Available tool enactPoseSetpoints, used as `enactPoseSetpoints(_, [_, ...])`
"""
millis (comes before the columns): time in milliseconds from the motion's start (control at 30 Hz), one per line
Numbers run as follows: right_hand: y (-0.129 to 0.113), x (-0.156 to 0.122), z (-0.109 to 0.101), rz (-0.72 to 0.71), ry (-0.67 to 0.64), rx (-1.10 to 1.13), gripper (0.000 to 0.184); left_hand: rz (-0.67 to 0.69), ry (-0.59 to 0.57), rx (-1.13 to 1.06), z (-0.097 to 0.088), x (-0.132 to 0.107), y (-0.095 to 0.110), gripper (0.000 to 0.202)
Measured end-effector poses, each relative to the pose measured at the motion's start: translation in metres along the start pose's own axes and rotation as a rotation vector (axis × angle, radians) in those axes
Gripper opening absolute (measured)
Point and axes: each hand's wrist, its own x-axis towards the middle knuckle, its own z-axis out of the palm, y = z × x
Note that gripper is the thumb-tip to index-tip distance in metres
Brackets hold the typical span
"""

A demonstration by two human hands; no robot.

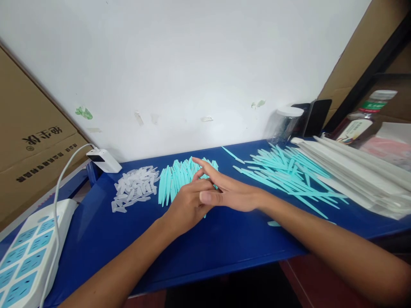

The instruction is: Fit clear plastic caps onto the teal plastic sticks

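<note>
Hands together on a blue counter (224,244), at the near edge of a fanned pile of teal sticks (175,179). Curled left hand (186,207), knuckles up, fingertips tucked in against the other hand; no telling whether a piece sits pinched inside. Flat right hand (233,193) crossing in from the right, fingers stretched out and parted, index tip lying over the top of the pile, thumb laid against the left knuckles, nothing seen gripped. Touching each other at the fingers, wrists apart, forearms running back toward the near edge.

Left of the left hand, past the pile: heap of small clear caps (135,188), close beside the pile but not mixed in. Farther left, white charger block (104,160) at the far corner, cable looping down to a white power strip (25,252) with pale blue sockets, and a cardboard box (28,145) behind.

Right of the right hand: loose scatter of longer teal strips (289,177), criss-crossed, well apart from the neat pile; one stray teal piece (274,223) just beside the right forearm. Farther right, stack of long white sleeves (359,175). Beyond those, near the white wall (192,64): clear jar (284,124) with a white lid, dark phone (317,116) propped upright, plastic bottle (364,119) tilted.
</note>
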Motion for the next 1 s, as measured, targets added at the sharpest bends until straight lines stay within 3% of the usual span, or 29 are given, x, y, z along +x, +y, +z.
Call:
enactPoseSetpoints(167, [0.008, 0.004, 0.009, 0.027, 0.085, 0.095, 0.089, 0.157, 0.041, 0.097, 0.005, 0.002, 0.000, 0.012])
enactPoseSetpoints(333, [0.005, 0.004, 0.007, 0.097, 0.143, 0.135, 0.090, 0.138, -0.004, 0.172, -0.002, 0.005, -0.001, 0.014])
enactPoseSetpoints(533, [0.010, 0.006, 0.004, 0.155, 0.155, 0.175, 0.089, 0.130, -0.151, 0.278, -0.008, 0.003, -0.004, 0.020])
enactPoseSetpoints(667, [0.006, 0.004, -0.001, 0.158, 0.139, 0.138, 0.085, 0.137, -0.154, 0.314, -0.009, 0.002, -0.004, 0.020])
enactPoseSetpoints(767, [-0.001, 0.000, -0.013, 0.164, 0.120, 0.025, 0.080, 0.031, -0.114, 0.332, -0.014, 0.002, -0.010, 0.021])
enactPoseSetpoints(833, [-0.003, -0.001, -0.023, 0.141, 0.120, -0.138, 0.070, -0.129, -0.064, 0.333, -0.020, 0.003, -0.017, 0.024])
enactPoseSetpoints(933, [0.002, 0.000, -0.033, 0.054, 0.146, -0.438, 0.039, -0.412, -0.066, 0.223, -0.033, 0.005, -0.028, 0.029])
enactPoseSetpoints(1000, [0.005, 0.002, -0.036, 0.018, 0.156, -0.541, 0.036, -0.548, -0.105, 0.114, -0.040, 0.007, -0.032, 0.032])
